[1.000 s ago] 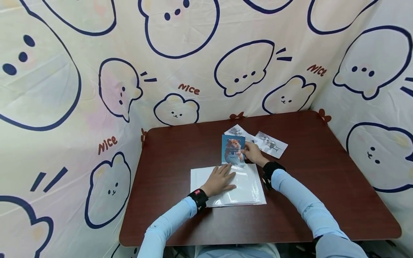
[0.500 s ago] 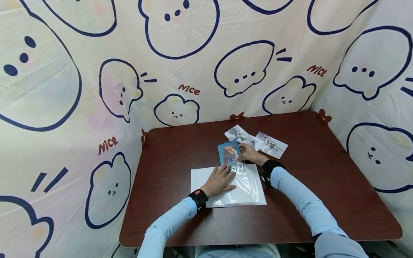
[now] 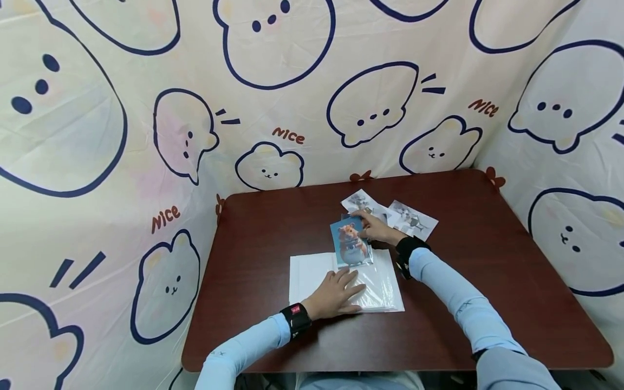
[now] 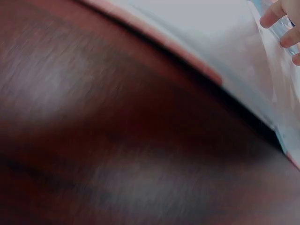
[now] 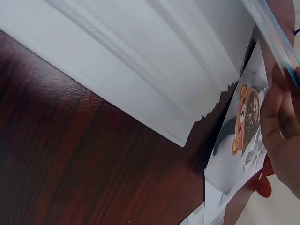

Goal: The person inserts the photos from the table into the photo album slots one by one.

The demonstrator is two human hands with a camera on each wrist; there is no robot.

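Observation:
A blue picture card (image 3: pixel 350 246) with a cartoon hamster on it is in my right hand (image 3: pixel 377 226), pinched by its upper right edge. Its lower part lies over the white album (image 3: pixel 312 273), which has clear plastic sleeves. My left hand (image 3: pixel 336 295) rests on the album below the card, fingers spread. In the left wrist view only a few fingertips (image 4: pixel 272 18) show, at the top right corner. The right wrist view has the card (image 5: pixel 272 35) nearly edge-on, with the fingers (image 5: pixel 281 117) on it.
Several loose picture cards (image 3: pixel 411 219) lie overlapping behind the right hand, one printed with a bear-like figure (image 5: pixel 246 119). The brown table (image 3: pixel 258 227) has rounded corners, and printed fabric (image 3: pixel 273 114) hangs behind it.
The card first tilted back and dipped left, then came towards me over the album. The right hand's grip moved up towards its top corner. The left hand slid down the page.

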